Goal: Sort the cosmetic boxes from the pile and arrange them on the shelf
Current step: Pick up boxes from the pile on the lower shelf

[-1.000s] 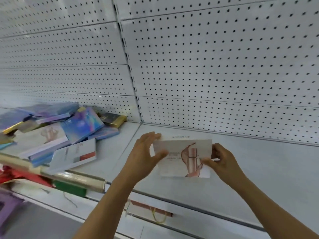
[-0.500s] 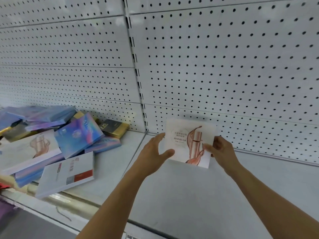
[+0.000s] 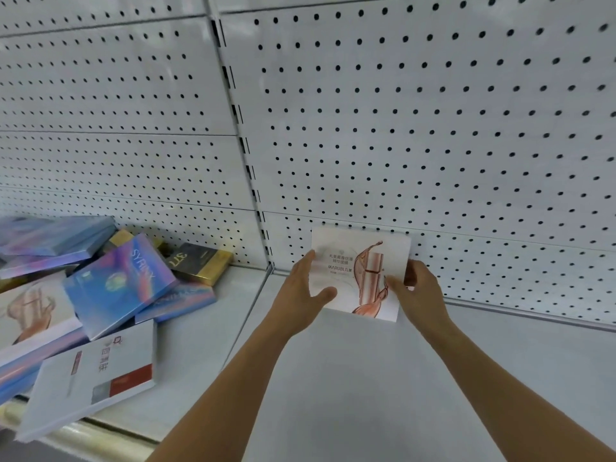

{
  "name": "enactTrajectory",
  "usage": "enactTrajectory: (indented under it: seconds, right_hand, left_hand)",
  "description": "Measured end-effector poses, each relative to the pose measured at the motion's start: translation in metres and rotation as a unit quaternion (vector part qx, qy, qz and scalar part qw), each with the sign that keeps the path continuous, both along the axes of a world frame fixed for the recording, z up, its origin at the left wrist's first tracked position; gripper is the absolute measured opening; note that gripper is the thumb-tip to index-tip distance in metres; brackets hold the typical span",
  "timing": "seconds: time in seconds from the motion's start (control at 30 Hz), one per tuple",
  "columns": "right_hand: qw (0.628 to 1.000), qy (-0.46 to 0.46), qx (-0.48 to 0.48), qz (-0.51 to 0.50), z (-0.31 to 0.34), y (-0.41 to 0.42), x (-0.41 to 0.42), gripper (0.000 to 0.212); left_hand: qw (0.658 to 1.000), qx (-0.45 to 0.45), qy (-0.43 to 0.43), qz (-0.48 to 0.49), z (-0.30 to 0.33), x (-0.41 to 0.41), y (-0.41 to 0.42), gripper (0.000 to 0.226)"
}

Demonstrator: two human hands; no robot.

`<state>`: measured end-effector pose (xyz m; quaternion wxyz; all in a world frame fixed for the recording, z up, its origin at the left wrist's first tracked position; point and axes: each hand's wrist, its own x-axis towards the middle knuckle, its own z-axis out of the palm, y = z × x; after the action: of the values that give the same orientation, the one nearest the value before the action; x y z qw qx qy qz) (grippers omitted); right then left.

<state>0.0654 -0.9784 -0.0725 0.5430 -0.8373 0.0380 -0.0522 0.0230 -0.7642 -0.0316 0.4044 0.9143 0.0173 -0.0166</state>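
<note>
Against the pegboard back panel (image 3: 433, 128), both hands are standing the white MARUBI box (image 3: 360, 271) upright on the shelf (image 3: 366, 378); left hand (image 3: 300, 291) and right hand (image 3: 418, 290) are grasping its side edges, label facing outward for display.

The left hand (image 3: 300, 291) covers the white box's (image 3: 361, 275) left edge, and the right hand (image 3: 416, 291) covers its lower right corner. The small print on the box is too fine to read. The pile (image 3: 83, 295) runs off the picture's left edge, its lower boxes buried under others.
</note>
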Motion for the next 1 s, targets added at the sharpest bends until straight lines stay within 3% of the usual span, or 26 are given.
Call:
enactTrajectory:
  seconds: [0.13,0.23,0.3,0.47,0.67,1.0]
  right_hand:
    - [0.987,-0.03,-0.157,-0.023,0.009,0.01,-0.018,0.053]
    - [0.952,-0.102,-0.289,-0.014,0.015,0.024,-0.046,0.061]
    - [0.937,-0.141,-0.32,0.009,0.018,0.042,-0.063,0.064]
    - [0.925,-0.2,-0.315,0.074,0.026,0.11,-0.097,0.038]
    - [0.925,-0.196,-0.285,0.155,0.029,0.224,-0.132,0.033]
    - [0.931,-0.173,-0.234,0.219,0.024,0.43,-0.18,0.026]
  left_hand:
    - [0.996,0.086,-0.032,-0.003,0.0,-0.008,0.015,0.077]
    - [0.986,0.152,-0.061,0.015,0.0,-0.026,0.034,0.071]
    - [0.98,0.18,-0.083,0.03,0.0,-0.042,0.051,0.068]
    - [0.971,0.193,-0.124,0.064,-0.002,-0.082,0.108,0.06]
    - [0.962,0.197,-0.165,0.086,-0.001,-0.132,0.212,0.043]
    - [0.971,0.166,-0.097,0.142,-0.001,-0.228,0.414,0.051]
